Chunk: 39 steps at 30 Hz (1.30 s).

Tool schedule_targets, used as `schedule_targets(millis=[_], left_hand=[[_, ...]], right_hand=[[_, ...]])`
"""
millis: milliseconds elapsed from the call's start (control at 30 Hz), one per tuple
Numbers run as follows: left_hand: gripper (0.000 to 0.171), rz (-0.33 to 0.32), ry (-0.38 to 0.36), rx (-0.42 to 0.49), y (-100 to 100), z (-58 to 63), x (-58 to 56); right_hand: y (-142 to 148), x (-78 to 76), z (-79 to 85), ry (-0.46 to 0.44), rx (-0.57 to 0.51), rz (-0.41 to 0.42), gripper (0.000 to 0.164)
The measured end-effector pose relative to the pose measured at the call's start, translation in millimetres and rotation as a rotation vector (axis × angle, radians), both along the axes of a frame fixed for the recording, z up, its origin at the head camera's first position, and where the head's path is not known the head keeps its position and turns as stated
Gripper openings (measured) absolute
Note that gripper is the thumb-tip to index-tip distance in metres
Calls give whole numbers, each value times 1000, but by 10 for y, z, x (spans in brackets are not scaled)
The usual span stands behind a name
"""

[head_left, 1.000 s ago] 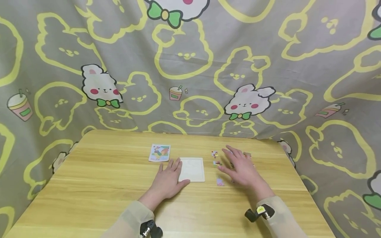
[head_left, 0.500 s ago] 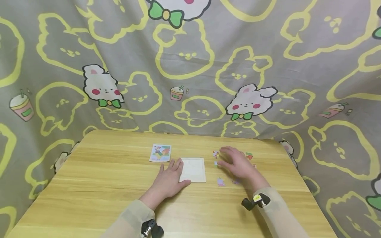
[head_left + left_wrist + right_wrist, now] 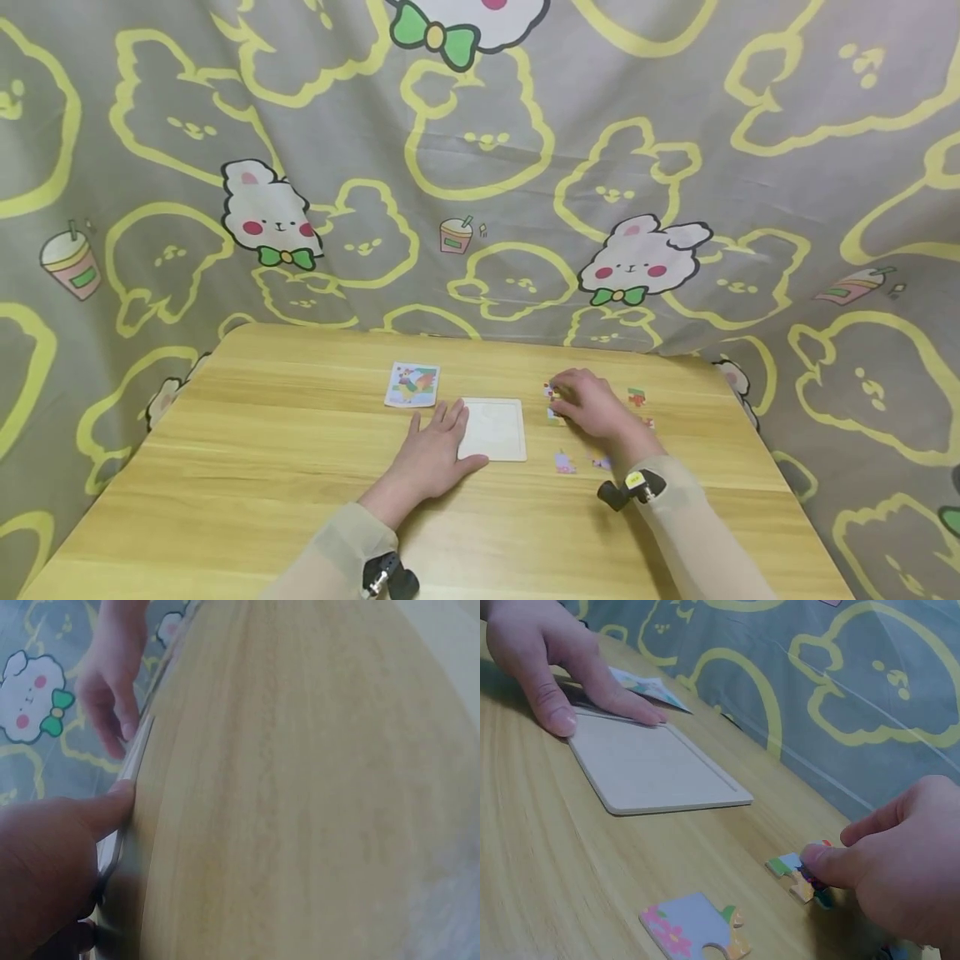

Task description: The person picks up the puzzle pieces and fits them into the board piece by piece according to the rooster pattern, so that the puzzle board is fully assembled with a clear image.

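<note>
My left hand [image 3: 431, 454] lies with spread fingers on the left edge of a shallow white puzzle tray [image 3: 495, 429]. Its thumb and fingertips rest on the tray's rim in the right wrist view. My right hand [image 3: 600, 408] is over the loose jigsaw pieces on the right. There its thumb and curled fingers pinch a small puzzle piece [image 3: 786, 865] with green, pale blue and orange print, partly hidden by the thumb. A lilac puzzle piece [image 3: 686, 922] with pink flowers lies nearer, apart from the hand.
A printed picture card [image 3: 412, 385] with a colourful rooster lies behind and left of the tray. Several more jigsaw pieces [image 3: 637, 397] are scattered around the right hand on the wooden table [image 3: 247, 450]. A grey patterned curtain [image 3: 337, 150] encloses the table's back and sides.
My right hand has moved left and lower, its fingers drawing together onto the left pieces and uncovering pieces at right. The left hand stays on the tray; the view shifts slightly.
</note>
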<state>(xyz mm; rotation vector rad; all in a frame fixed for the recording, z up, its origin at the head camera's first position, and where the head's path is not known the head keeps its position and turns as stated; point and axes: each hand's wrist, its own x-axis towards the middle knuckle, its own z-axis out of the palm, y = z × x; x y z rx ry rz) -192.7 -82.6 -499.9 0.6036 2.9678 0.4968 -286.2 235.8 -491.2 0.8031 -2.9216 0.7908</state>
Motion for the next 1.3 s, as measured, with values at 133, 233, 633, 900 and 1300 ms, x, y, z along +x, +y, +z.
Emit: schedule_targets(millis=[133,233,633,900,1300], left_hand=[[89,3,-15,-2,2,-4,-2],[89,6,-26,3,4,7,3],[89,10,-36,14,5,12,17],[90,8,-30,12,2,22,11],[90,6,-31,15,-6,-3,3]], right_hand=[[-15,-35,-49,-4,-13,-8,39],[-25,-62,-71,-12,-25,-29,41],[-81,-90,-12,-144,-42,-132,31],[-104,-98,15,-154,-78,-149,30],[-88,-78,-77,-101,-104,-69,35]])
